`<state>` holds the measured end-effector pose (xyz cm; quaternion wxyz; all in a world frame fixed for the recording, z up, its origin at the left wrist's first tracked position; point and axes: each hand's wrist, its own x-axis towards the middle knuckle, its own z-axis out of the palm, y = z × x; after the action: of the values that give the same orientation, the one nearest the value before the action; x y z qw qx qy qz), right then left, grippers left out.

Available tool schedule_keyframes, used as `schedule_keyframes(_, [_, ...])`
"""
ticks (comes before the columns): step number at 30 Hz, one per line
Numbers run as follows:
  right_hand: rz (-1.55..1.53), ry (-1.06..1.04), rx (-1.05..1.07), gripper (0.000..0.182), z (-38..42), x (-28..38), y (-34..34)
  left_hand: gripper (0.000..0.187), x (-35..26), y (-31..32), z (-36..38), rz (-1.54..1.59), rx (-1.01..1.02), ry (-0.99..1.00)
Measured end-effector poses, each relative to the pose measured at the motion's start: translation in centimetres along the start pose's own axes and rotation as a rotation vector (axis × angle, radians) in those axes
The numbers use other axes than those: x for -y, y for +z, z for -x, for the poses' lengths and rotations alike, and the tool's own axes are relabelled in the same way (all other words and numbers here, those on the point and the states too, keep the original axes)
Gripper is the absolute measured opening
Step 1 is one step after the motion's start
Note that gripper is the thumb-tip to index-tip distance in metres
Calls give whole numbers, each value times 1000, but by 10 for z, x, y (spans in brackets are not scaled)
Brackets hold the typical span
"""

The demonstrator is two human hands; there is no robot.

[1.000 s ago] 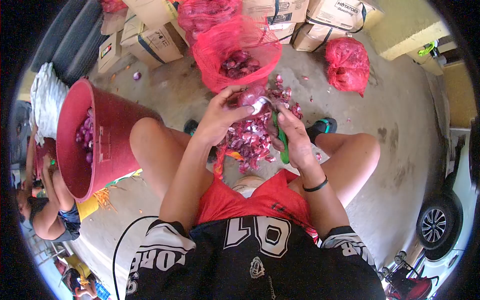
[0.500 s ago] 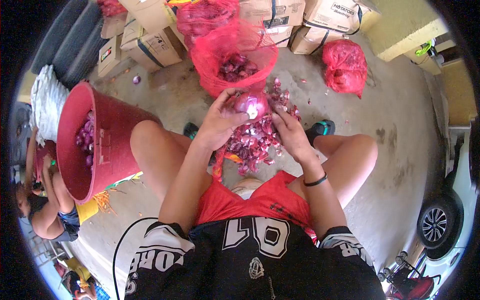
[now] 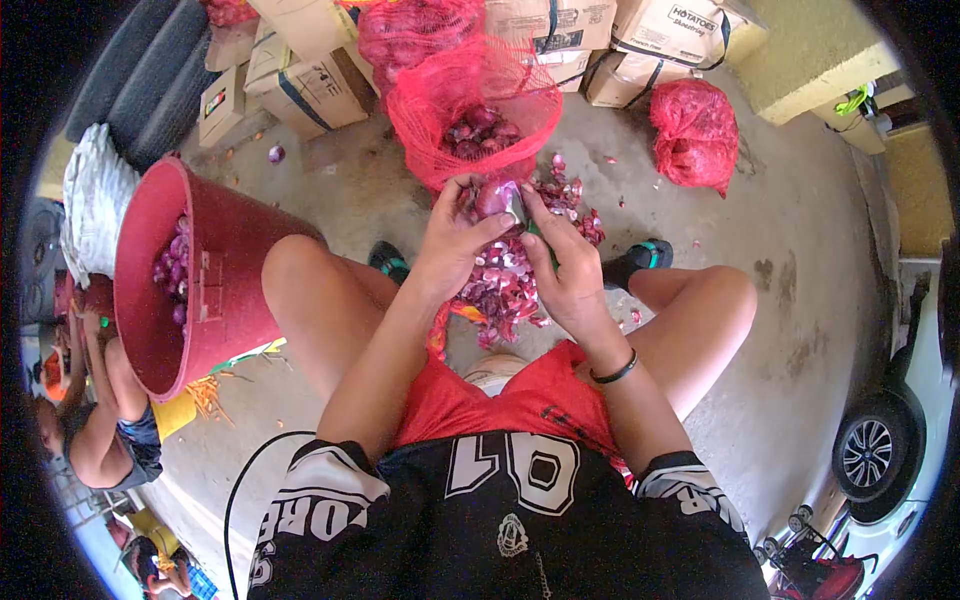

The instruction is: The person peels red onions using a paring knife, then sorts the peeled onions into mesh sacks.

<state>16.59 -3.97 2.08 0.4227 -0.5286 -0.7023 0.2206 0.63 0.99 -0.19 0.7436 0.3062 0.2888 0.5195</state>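
My left hand (image 3: pixel 448 240) is closed around a red onion (image 3: pixel 491 198), held up in front of the mesh sack. On its right side my right hand (image 3: pixel 572 268) grips a small knife (image 3: pixel 517 212). Its greyish blade lies against the onion, and a bit of green shows by my fingers; most of the handle is hidden. Below both hands, a heap of onion skins (image 3: pixel 500 290) covers the floor between my feet. Just beyond them stands an open red mesh sack (image 3: pixel 530 130) with several onions (image 3: pixel 480 132) inside.
To the left, a large red tub (image 3: pixel 245 240) holds peeled onions (image 3: pixel 178 270). A person (image 3: pixel 100 430) sits beyond it. Cardboard boxes (image 3: pixel 655 35) and a filled red mesh bag (image 3: pixel 695 135) are at the back. A car wheel (image 3: pixel 867 452) is at right.
My right hand has moved up and inward to the onion, and the knife blade now shows against it. The onion has turned in my left hand.
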Motion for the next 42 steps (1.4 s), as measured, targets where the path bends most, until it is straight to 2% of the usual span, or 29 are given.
schedule_keyframes(3, [-10,-79,-51,48,1,-7,2,51,-2,3,3,66,16,-71])
schedule_keyframes(5, [-258,45,-51,44,3,-10,2,54,-4,2,2,50,49,-74])
schedule_keyframes(7, [-688,393,26,41,8,-2,-3,57,-5,-1,1,53,91,-81])
schedule_keyframes(8, [-812,467,7,41,6,3,-6,58,-4,-5,0,62,119,-87])
schedule_keyframes(11, [-993,548,-62,42,1,-1,-13,60,-4,-10,0,50,195,-58])
schedule_keyframes(12, [-1008,559,-9,42,0,1,-18,60,-6,-8,0,40,220,-40])
schedule_keyframes(15, [-1013,421,123,41,3,2,-23,58,-15,0,1,165,189,-104])
schedule_keyframes(18, [-942,390,303,40,10,2,-16,56,-7,-4,-2,171,92,-96])
schedule_keyframes(22, [-971,512,51,40,4,0,-20,61,-7,-9,0,113,155,-109])
schedule_keyframes(26, [-1014,531,-65,42,-8,-19,-33,68,-12,-10,4,108,228,-116])
schedule_keyframes(29, [-1002,548,-109,43,-6,-31,-33,70,-10,-15,1,140,253,-126])
schedule_keyframes(31, [-874,496,-141,44,-5,-38,-28,70,-11,-16,0,147,240,-127])
schedule_keyframes(34, [-691,572,-69,46,1,-34,-26,69,-15,-13,0,147,206,-117])
schedule_keyframes(39, [-226,272,64,49,9,-18,-17,63,-18,-10,0,127,167,-119])
schedule_keyframes(40, [-188,123,23,51,6,-15,-18,62,-17,-12,0,103,136,-105])
schedule_keyframes(42, [-101,25,69,55,7,-15,-17,60,-14,-18,1,55,73,-81])
